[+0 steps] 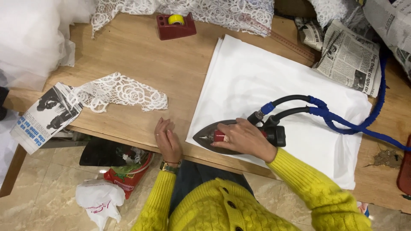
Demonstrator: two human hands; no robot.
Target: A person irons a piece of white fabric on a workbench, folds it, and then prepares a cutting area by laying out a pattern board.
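So the steam iron [222,137] is sitting flat on the lower left corner of a white fabric sheet [274,85], close to the near edge of the worktop [141,55], nose pointing left. The right hand [244,139] is wrapped around its handle, fingers curled over the top. A black hose and a blue braided cord [342,122] run off the back of the iron toward the right edge.

The left hand [167,139] lies flat on the bare wood just left of the sheet, fingers together and holding nothing, right at the near edge. Further left there's a piece of white lace [122,92] with a folded newspaper [45,115] touching its end at the left edge. A red tape dispenser [175,25] with a yellow roll sits by the far edge, and more newspapers [349,55] are piled at the far right corner.
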